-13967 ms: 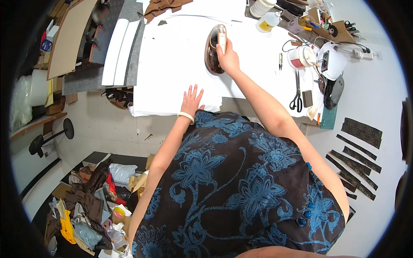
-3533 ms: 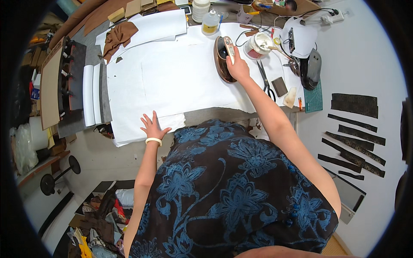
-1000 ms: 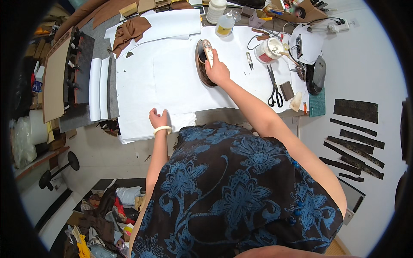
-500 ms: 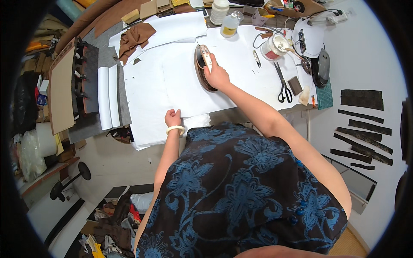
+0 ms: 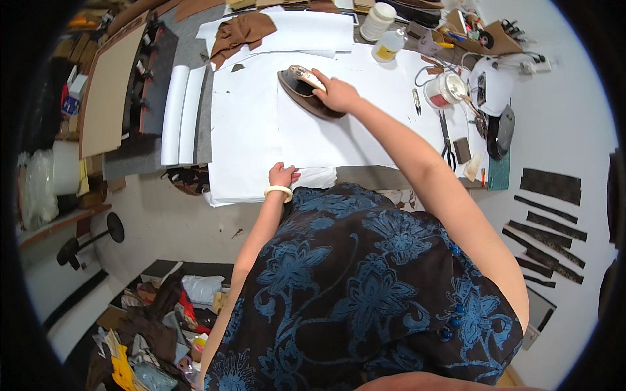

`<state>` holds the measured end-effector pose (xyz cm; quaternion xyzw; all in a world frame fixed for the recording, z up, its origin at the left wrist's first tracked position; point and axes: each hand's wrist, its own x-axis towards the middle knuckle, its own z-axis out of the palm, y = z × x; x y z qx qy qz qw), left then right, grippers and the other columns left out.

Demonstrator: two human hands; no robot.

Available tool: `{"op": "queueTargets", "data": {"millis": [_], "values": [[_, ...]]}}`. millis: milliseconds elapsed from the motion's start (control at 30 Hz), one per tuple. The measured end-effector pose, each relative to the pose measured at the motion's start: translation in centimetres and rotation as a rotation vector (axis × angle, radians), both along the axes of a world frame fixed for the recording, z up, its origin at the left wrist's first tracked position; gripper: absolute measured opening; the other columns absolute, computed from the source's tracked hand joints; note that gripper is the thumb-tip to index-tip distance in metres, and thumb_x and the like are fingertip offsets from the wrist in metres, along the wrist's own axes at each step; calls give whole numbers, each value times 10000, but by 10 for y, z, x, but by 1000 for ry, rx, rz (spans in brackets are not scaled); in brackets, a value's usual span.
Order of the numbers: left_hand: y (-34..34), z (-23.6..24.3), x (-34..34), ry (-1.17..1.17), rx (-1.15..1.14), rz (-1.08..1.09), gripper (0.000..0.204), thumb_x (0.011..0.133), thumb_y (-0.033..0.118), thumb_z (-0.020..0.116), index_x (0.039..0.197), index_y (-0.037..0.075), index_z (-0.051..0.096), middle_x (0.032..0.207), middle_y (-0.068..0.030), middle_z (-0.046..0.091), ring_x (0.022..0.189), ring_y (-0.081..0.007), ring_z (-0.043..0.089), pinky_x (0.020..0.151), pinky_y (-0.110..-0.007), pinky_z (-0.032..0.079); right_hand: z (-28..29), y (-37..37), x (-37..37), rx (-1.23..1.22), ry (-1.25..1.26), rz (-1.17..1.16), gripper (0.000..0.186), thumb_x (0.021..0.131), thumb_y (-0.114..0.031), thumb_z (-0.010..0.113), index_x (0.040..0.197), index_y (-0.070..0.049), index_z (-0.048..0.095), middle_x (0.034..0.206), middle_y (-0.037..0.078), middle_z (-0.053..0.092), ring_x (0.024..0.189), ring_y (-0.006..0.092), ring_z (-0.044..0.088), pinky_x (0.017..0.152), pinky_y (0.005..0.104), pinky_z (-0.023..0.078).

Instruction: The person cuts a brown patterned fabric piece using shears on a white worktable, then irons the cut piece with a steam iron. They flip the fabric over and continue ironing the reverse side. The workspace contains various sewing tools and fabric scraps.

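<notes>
My right hand is wrapped round the pale handle of a clothes iron, whose dark soleplate lies on white sheeting spread over the table. The iron's nose points to the far left. At the sheeting's near edge is my left hand, a cream bangle on its wrist. Its fingers are curled in against the edge, and a loose white fold shows beside them. What lies beneath the sheeting is hidden. A brown crumpled piece of cloth or leather rests on the sheeting's far left part.
To the right are scissors, thread snips, a dark block and an open white tub. A clear bottle and a white jar stand at the back. White rolls and a clamped board occupy the left.
The iron has slid left and slightly nearer across the sheeting, its nose swinging from far ahead to the far left. My left hand stays at the near edge. The whole view has shifted.
</notes>
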<state>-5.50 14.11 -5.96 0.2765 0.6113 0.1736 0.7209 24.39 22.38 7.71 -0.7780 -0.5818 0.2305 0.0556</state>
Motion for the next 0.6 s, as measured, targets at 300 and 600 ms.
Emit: {"op": "queueTargets", "data": {"millis": [300, 600], "values": [[-15, 11, -14, -41, -45, 71, 210, 971, 35, 617, 1159, -40, 560, 1035, -195, 728, 821, -244, 748, 692, -315, 634, 3, 78, 4, -89, -230, 195, 617, 1071, -344, 509, 1610, -481, 243, 1400, 135, 549, 1300, 335, 509, 1031, 609, 429], [-28, 16, -31, -202, -66, 206, 449, 980, 36, 587, 1391, -102, 468, 1269, -260, 646, 1097, -334, 704, 937, -403, 613, 2, 58, -22, -13, -277, 257, 598, 1063, -356, 527, 1600, -454, 285, 1316, 148, 591, 1224, 342, 568, 993, 581, 468]]}}
